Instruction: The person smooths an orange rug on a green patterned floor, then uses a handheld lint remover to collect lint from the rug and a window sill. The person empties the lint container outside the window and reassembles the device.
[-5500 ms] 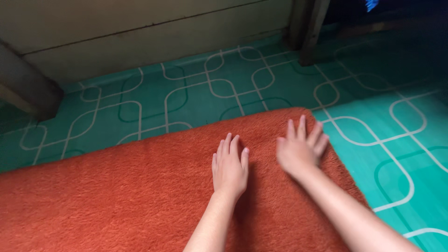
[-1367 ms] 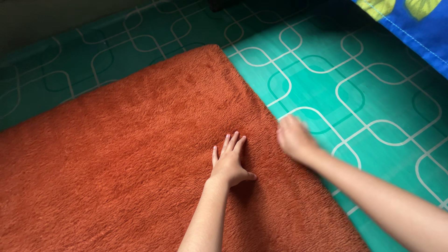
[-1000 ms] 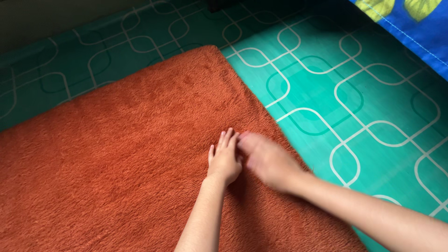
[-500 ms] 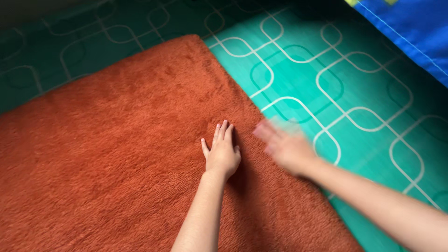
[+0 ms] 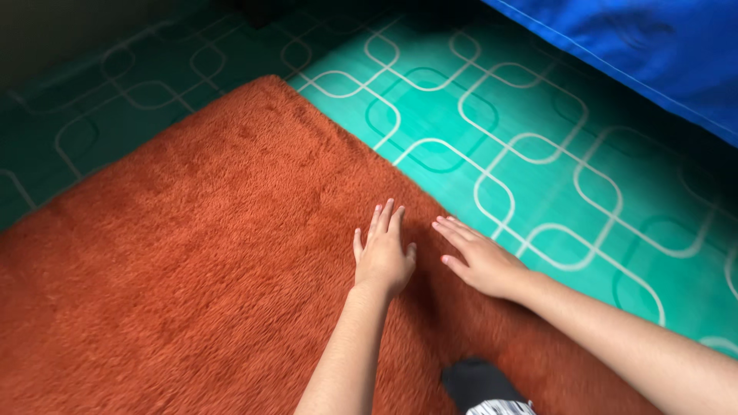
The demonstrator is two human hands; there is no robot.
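Knee or dark-clad leg (image 5: 480, 384) sits nearest the camera, just behind both wrists, on the rug. Left hand (image 5: 382, 257) lies flat, palm down, fingers together and extended, nothing held; it presses the orange fleece rug (image 5: 192, 253) a bit inboard of the rug's right edge. Right hand (image 5: 480, 257) is also flat and empty, fingers loosely spread, angled toward the left hand's fingertips, resting on the pile right at that edge, where the rug meets the floor. The two hands are near each other but not touching. Rug spreads mostly to the left of and beyond the hands; its far corner (image 5: 269, 83) lies well ahead of the left fingertips. Pile ahead of the hands shows faint dents and uneven nap. Judgement: this reads as smoothing the rug flat along its right border. To do it well, keep the left palm as an anchor with steady downward pressure, sweep the right palm outward toward the edge in one direction so the nap lies uniform, and avoid dragging the border off line with the floor pattern. Green patterned floor (image 5: 538, 154) with pale looped lines runs right of and beyond the right hand. Blue fabric (image 5: 653, 54) hangs farthest off, well apart, past the floor on the right.
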